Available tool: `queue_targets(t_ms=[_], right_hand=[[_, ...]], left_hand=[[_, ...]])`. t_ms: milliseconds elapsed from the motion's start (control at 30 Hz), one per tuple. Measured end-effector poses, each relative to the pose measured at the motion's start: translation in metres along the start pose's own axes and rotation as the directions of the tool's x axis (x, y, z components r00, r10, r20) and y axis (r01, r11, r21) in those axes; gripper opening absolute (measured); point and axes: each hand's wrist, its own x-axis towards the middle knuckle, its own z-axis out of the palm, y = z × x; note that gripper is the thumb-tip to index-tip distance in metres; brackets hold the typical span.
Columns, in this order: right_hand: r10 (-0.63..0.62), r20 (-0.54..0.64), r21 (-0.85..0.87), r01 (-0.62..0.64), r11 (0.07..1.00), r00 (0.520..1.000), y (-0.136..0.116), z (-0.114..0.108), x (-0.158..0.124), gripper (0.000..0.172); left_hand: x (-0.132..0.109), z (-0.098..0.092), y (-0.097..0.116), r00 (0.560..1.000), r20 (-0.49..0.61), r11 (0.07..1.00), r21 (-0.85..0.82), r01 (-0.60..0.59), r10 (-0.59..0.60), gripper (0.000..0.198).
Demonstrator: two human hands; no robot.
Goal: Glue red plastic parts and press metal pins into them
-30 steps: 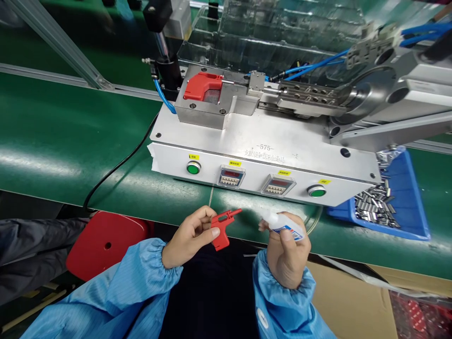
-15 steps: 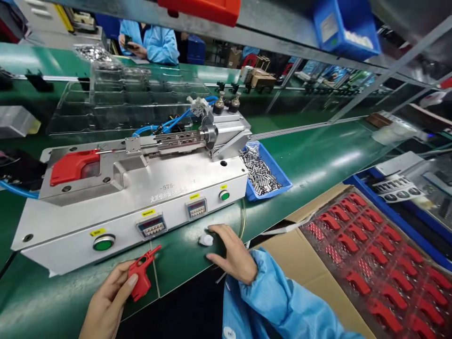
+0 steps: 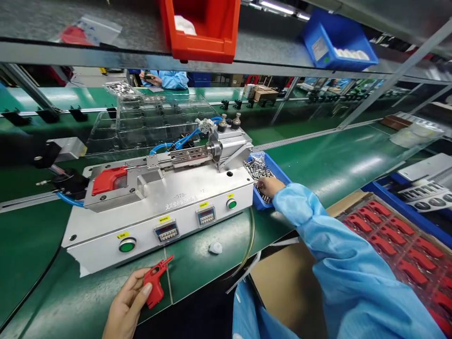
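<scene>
My left hand (image 3: pixel 129 301) grips a red plastic part (image 3: pixel 154 285) near the front edge of the green table, its thin end pointing up and right. My right hand (image 3: pixel 270 186) is down in the blue bin (image 3: pixel 260 201) of small metal pins (image 3: pixel 259 168); its fingertips are among the pins, and what they hold is too small to tell. Left of the bin stands the metal machine (image 3: pixel 197 188) with green buttons. Another red part (image 3: pixel 108 180) lies in the machine's fixture. A small white cap (image 3: pixel 215 247) rests on the table between my hands.
A tray of red parts (image 3: pixel 399 240) and a cardboard box (image 3: pixel 289 282) are at the right. Overhead, a shelf carries a red bin (image 3: pixel 208 49) and a blue bin (image 3: pixel 342 59). Clear plastic trays (image 3: pixel 141 120) lie behind the machine. A person in blue (image 3: pixel 174 80) is across the table.
My right hand has moved from beside the white cap up and right into the bin of pins. My left hand still holds the red part. The view has tilted up, showing more of the shelf.
</scene>
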Motion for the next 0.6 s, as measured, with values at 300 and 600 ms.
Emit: queue_targets(t_ms=[300, 600], right_hand=[[-0.065, 0.042, -0.165, 0.071, 0.984, 0.997, 0.001, 0.002, 0.02, 0.021], [-0.119, 0.029, -0.244, 0.122, 0.962, 0.992, 0.001, -0.008, 0.023, 0.033]], left_hand=[[0.009, 0.017, 0.003, 0.98, 0.09, 0.983, 0.013, -0.181, 0.18, 0.051], [0.009, 0.022, 0.002, 0.962, 0.147, 0.973, -0.06, -0.225, 0.231, 0.045]])
